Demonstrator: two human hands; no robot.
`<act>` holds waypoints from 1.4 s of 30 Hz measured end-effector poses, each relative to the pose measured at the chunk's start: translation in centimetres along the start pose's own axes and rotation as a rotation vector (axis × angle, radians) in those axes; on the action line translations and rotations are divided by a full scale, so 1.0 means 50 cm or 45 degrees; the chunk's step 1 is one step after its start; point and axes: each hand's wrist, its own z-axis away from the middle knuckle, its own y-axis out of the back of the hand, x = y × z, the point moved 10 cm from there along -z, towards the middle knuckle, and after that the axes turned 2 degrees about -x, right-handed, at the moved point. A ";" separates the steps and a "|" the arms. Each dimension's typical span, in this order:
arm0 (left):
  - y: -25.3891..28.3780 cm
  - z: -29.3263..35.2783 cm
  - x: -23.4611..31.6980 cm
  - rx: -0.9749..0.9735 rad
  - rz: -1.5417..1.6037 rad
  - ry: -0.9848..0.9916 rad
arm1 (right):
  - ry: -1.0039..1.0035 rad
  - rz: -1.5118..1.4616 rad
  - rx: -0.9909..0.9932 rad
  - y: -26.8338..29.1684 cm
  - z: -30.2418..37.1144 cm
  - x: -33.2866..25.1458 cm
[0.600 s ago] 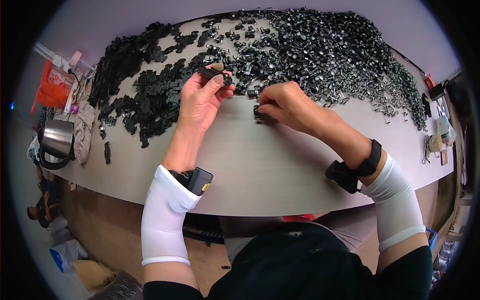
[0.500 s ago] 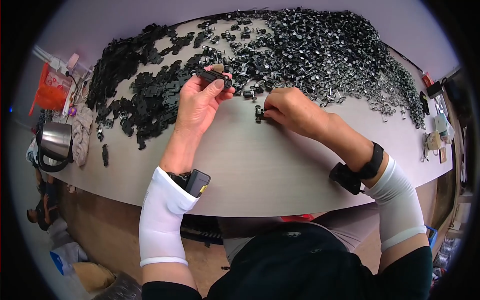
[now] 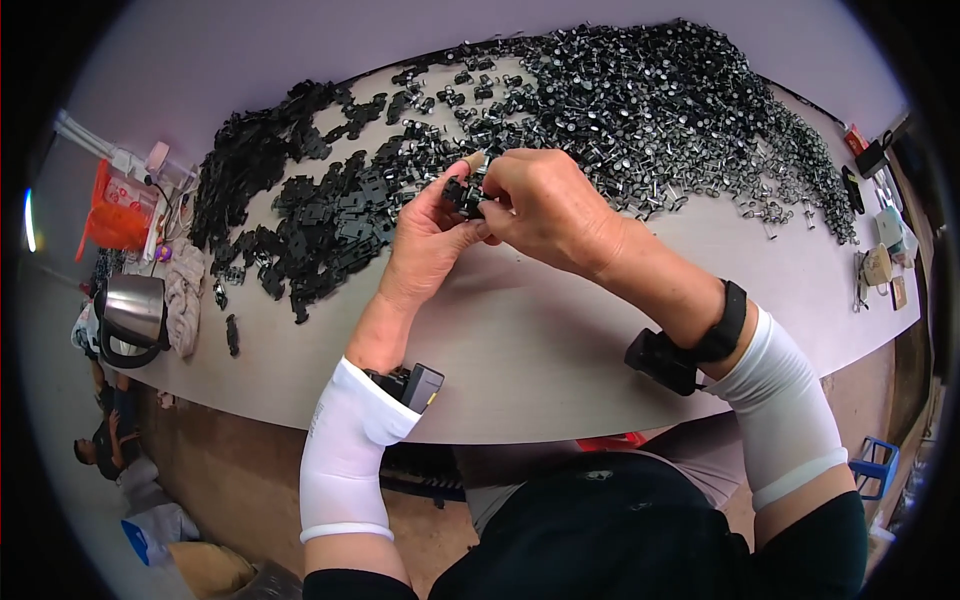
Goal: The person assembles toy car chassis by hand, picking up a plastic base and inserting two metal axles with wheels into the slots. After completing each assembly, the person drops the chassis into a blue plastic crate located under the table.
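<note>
Above the table, in front of the parts piles, my two hands meet. My left hand (image 3: 422, 245) is closed around a dark plastic part (image 3: 458, 197) that looks like a toy car chassis, held between thumb and fingers. My right hand (image 3: 562, 208) comes over from the right with its fingers pinched against the chassis. A small black wheel axle is in that pinch, mostly covered by the fingers. A tan wrap shows on a left fingertip. Just behind the hands lie loose wheel axles and small black parts.
Black flat chassis pieces (image 3: 340, 215) are heaped on the left. A large mound of wheels on metal axles (image 3: 640, 110) spreads across the back and right. A steel kettle (image 3: 135, 310), a cloth (image 3: 185, 300) and an orange-red basket (image 3: 118, 215) stand at the left edge.
My right hand has lifted the wheel axle from the tabletop and moved left to the chassis in my left hand. The hands were apart before; now they touch.
</note>
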 end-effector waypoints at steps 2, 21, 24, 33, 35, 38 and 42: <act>-0.003 -0.003 -0.002 0.005 -0.020 -0.004 | -0.027 0.001 -0.015 -0.003 0.001 0.004; -0.030 0.001 0.002 -0.163 0.309 0.102 | 0.123 -0.007 0.092 -0.012 0.003 -0.004; -0.027 0.004 0.017 -0.092 0.255 0.175 | -0.007 -0.121 0.027 -0.004 -0.004 0.011; -0.008 0.001 0.002 -0.088 -0.013 0.134 | -0.028 -0.049 -0.128 0.021 -0.007 -0.007; -0.006 0.001 -0.003 -0.122 -0.104 0.114 | -0.050 -0.012 -0.184 0.013 -0.004 -0.001; -0.005 0.000 -0.011 -0.121 -0.158 0.110 | -0.031 0.090 -0.185 0.006 -0.001 0.008; -0.007 0.000 -0.013 -0.094 -0.158 0.106 | -0.115 0.074 -0.255 0.001 -0.001 0.015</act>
